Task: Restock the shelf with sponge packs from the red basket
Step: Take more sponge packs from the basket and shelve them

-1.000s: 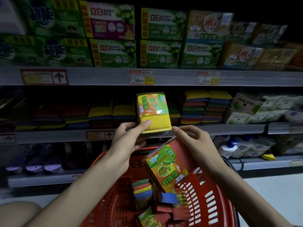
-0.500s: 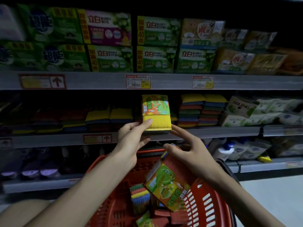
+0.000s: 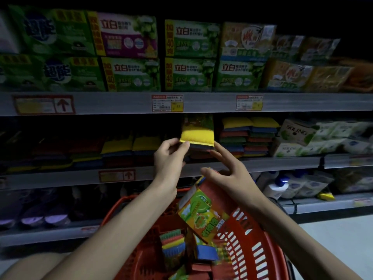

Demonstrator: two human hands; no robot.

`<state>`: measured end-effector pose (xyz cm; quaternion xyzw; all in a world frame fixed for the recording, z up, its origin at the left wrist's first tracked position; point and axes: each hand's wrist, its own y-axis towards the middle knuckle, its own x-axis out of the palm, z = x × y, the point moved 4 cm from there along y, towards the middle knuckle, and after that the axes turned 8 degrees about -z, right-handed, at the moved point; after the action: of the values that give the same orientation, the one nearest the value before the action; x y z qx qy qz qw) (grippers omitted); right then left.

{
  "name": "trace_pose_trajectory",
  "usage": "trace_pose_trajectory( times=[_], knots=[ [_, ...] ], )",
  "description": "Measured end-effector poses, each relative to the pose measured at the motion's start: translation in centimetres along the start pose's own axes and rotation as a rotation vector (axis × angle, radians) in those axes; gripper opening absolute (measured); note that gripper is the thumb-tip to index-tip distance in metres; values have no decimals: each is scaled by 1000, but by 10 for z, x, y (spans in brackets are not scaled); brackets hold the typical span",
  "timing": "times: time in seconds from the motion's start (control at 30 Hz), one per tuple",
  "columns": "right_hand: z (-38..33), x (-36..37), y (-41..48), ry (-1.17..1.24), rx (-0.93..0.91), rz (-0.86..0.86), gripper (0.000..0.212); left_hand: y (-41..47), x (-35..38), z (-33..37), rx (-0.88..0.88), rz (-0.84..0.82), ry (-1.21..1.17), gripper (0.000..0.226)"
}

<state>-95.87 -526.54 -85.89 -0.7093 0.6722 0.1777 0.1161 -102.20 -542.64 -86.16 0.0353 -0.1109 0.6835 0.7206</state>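
**A:** From the head camera, where is the sponge pack?

**B:** The sponge pack is at the front edge of the middle shelf, tilted with its yellow end toward the camera and its printed end back in shadow. It sits over a low stack of sponges.

**A:** Who has it?

**B:** The left hand pinches its near left corner between thumb and fingers. The right hand stretches its forefinger straight, with the tip at the pack's near right corner.

**A:** Is the right hand gripping anything?

**B:** I cannot tell. Its thumb lies at the top edge of a second pack, which stands tilted in the red basket. The lower fingers are hidden.

**A:** How much room is there around the slot?

**B:** Little. The tall stacks stand just beside it on the right, and the yellow-topped stacks are near on the left. The pack's top is close under the front edge of the upper shelf, just below a price label. There is dark open space above the lower stacks to the left. The basket rim lies below the middle shelf's edge, between the two forearms.
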Motion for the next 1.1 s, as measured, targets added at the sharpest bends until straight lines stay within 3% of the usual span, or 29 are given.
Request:
trace_pose_trajectory(
  times=[0.33, 0.5, 0.57, 0.67, 0.8, 0.93, 1.1],
  knots=[
    [6, -11, 27, 44, 58, 70, 88, 18, 13, -6, 11, -39, 123, 48],
    [10, -11, 31, 60, 85, 105, 91, 24, 17, -9, 1, -48, 217, 39],
    [9, -10, 29, 60, 98, 104, 92, 25, 16, -10, -5, -48, 207, 36],
    [7, -11, 29, 70, 100, 117, 73, 28, 16, -9, -40, -31, 151, 47],
    [10, -15, 29, 65, 115, 166, 93, 27, 18, -7, -109, 15, 32, 43],
    [12, -15, 25, 57, 125, 180, 93, 25, 20, -8, -140, 10, -26, 54],
    [15, -12, 24, 46, 144, 159, 90, 31, 21, -8, -110, 10, -6, 34]
  ],
)
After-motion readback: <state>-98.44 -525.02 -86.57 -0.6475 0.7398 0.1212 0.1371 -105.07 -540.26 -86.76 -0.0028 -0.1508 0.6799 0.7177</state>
